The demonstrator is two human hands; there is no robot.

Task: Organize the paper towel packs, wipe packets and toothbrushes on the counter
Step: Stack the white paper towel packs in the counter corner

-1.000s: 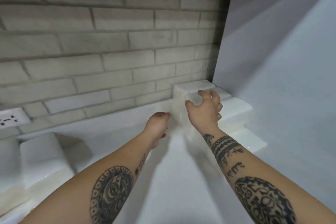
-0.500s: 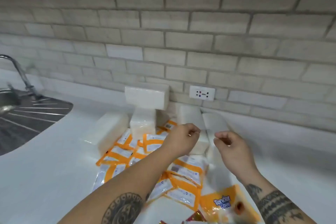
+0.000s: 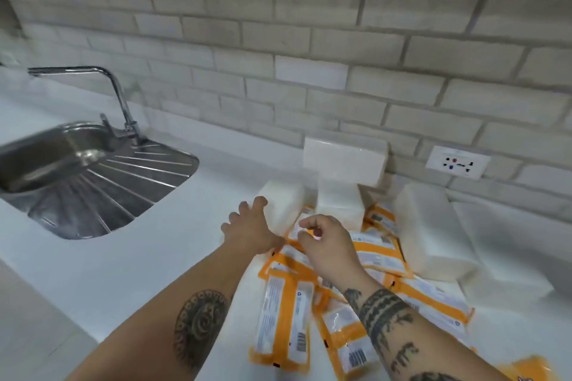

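Head view: left fingers [image 3: 260, 203] spread beside paper towel pack [image 3: 286, 196]; right fingers [image 3: 312, 221] curled above wipe packets [image 3: 377, 249], hold unclear.

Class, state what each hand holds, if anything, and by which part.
Left hand: nothing; fingers spread beside a paper towel pack. Right hand: curled over the wipe packets; a hold cannot be told.

White paper towel packs [image 3: 343, 161] stand behind scattered orange-and-white wipe packets [image 3: 283, 318].
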